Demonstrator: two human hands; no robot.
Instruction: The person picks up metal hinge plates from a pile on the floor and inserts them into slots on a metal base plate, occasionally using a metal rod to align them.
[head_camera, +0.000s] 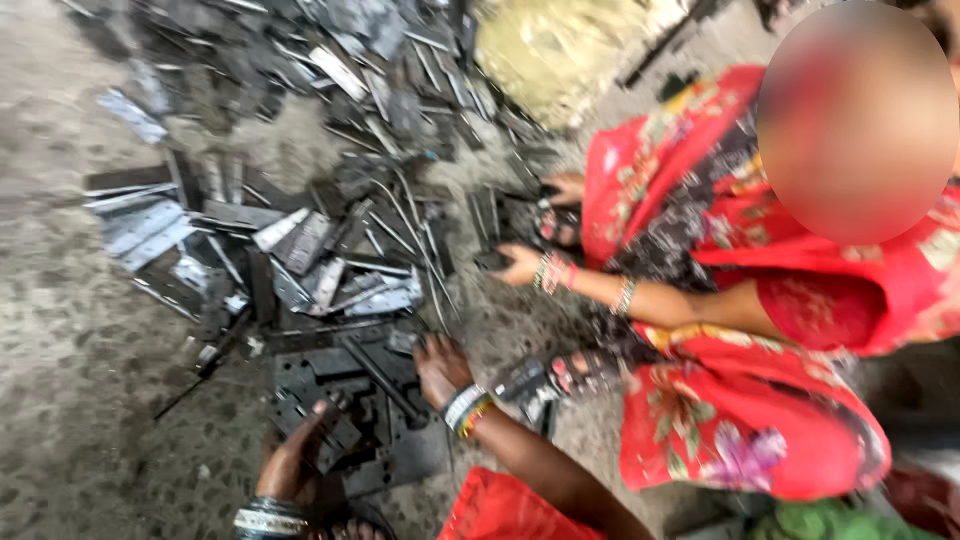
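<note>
Left hand (292, 458) fingers curled on dark plate (335, 432), right hand (440, 368) at 2 o'clock pressing scrap pile (300, 250), grip unclear, no containers, co-worker's hand (522, 264) beyond.

Bare concrete floor (70, 400) lies open to the left of the left hand (292, 458). Ahead, dark flat metal plates (350, 400) crowd both it and the right hand (440, 368), with long thin rods (410, 230) crossing the heap. To the right, a co-worker's hand (520, 264) and sandalled foot (580, 372) close off the passage.
</note>
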